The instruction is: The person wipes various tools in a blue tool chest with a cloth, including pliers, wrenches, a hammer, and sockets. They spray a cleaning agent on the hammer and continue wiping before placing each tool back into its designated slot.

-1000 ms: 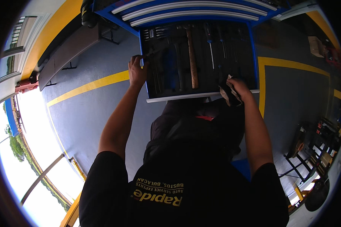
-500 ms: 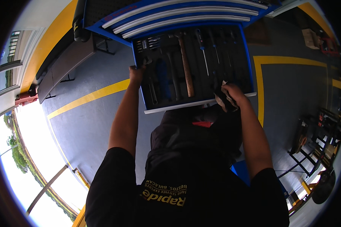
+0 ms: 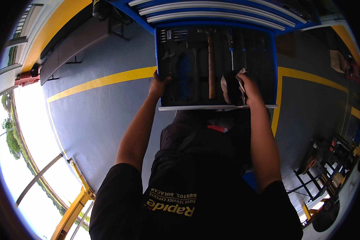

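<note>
A blue tool drawer (image 3: pixel 275 64) is pulled out in front of me, its dark foam holding tools. My left hand (image 3: pixel 159 86) is closed around the drawer's left side wall, with the thumb over the inside. In my right hand (image 3: pixel 250 89) is a bunched dark-and-beige cloth (image 3: pixel 230 89), held over the front right part of the drawer. Left of the cloth lies a wooden-handled hammer (image 3: pixel 211 66). A blue-handled screwdriver (image 3: pixel 231 44) sits beyond the cloth, partly hidden by it. A dark-handled mallet (image 3: pixel 195 68) and an adjustable wrench (image 3: pixel 169 54) lie nearer my left hand.
The blue tool cabinet's upper drawers, with silver handles (image 3: pixel 212 16), rise just beyond the open drawer. A dark bench (image 3: pixel 78 46) stands at the left. Yellow lines (image 3: pixel 104 82) cross the grey floor. Black metal stands (image 3: pixel 316 168) are at the right, and a yellow post (image 3: pixel 74 212) is at lower left.
My left hand has slid nearer along the drawer's left wall. My right hand has moved the cloth farther in over the tools. The view has shifted, so the drawer appears farther right.
</note>
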A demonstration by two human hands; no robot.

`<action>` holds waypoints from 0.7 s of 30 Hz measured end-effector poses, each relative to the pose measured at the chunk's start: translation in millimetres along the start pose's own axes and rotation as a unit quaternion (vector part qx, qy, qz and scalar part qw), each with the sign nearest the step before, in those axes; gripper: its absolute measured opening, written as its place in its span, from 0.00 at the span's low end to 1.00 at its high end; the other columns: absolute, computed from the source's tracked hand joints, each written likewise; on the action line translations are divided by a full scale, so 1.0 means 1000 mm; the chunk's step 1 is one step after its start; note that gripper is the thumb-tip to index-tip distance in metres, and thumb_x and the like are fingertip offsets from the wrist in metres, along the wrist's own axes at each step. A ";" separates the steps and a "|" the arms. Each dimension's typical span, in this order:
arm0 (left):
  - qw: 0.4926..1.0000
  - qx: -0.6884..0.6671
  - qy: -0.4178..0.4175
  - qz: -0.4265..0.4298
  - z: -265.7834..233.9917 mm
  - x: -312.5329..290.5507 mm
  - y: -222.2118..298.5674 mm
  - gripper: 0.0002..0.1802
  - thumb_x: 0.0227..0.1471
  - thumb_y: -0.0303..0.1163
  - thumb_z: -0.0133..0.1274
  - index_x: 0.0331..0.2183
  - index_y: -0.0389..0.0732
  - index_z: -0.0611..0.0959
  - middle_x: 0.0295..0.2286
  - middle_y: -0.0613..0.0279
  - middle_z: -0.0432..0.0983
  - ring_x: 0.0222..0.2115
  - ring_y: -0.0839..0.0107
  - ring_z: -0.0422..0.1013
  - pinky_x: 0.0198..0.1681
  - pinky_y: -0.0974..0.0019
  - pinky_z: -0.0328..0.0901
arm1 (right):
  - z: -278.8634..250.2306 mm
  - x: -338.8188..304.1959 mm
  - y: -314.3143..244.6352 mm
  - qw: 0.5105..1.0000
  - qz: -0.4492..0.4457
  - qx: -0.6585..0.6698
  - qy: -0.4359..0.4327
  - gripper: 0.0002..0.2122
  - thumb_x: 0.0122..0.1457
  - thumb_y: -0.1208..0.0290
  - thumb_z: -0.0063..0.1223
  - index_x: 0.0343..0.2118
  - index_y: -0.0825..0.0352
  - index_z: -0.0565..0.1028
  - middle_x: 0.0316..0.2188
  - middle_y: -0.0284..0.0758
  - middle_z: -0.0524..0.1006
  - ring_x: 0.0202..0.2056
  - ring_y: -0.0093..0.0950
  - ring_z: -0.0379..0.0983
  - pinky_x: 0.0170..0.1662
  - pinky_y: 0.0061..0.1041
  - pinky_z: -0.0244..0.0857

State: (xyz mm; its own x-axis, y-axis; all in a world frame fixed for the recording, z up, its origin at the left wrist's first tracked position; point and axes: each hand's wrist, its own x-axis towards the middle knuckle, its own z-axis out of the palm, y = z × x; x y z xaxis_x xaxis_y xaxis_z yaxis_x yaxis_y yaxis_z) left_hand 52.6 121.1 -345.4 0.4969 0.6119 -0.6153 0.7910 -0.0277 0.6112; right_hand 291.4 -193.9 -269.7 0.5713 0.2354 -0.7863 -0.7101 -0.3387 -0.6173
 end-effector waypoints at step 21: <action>0.993 0.085 0.079 -0.002 0.010 -0.016 0.010 0.47 0.52 0.50 0.63 0.62 0.37 0.61 0.55 0.37 0.71 0.56 0.41 0.68 0.59 0.47 0.63 | 0.173 0.004 0.075 0.592 -0.530 -0.606 -0.044 0.10 0.61 0.69 0.50 0.40 0.61 0.82 0.51 0.29 0.76 0.63 0.30 0.63 0.65 0.48 0.53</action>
State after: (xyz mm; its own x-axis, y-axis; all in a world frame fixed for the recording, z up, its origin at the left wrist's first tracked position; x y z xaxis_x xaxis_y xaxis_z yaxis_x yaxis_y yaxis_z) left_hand 56.3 102.5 -334.1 0.4412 0.7289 -0.5236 0.8486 -0.1489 0.5077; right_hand 169.0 -60.7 -323.9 0.3701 0.9290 -0.0052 0.8746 -0.3503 -0.3351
